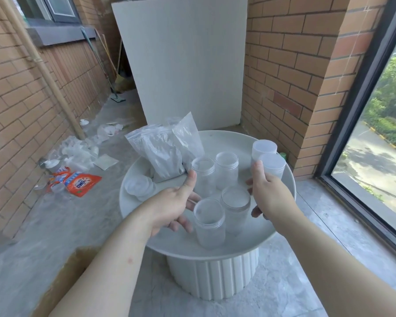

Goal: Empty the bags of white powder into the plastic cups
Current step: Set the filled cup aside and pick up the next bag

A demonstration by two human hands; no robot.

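Several clear plastic cups stand open on a round white table (281,227): a near one (209,223), one beside it (235,208), and two farther back (203,177) (226,169). Two lidded cups (271,164) stand at the right rim. Bags of white powder (162,154) lean together at the table's back left. My left hand (176,202) hovers open left of the cups, thumb up near the bags. My right hand (269,193) hovers open to the right of the cups, thumb close to a lidded cup. Neither hand holds anything.
A stack of clear lids (138,187) lies at the table's left rim. On the floor to the left lie an orange detergent packet (81,183) and plastic litter (78,152). A white board (183,60) leans behind the table. A window (380,124) is on the right.
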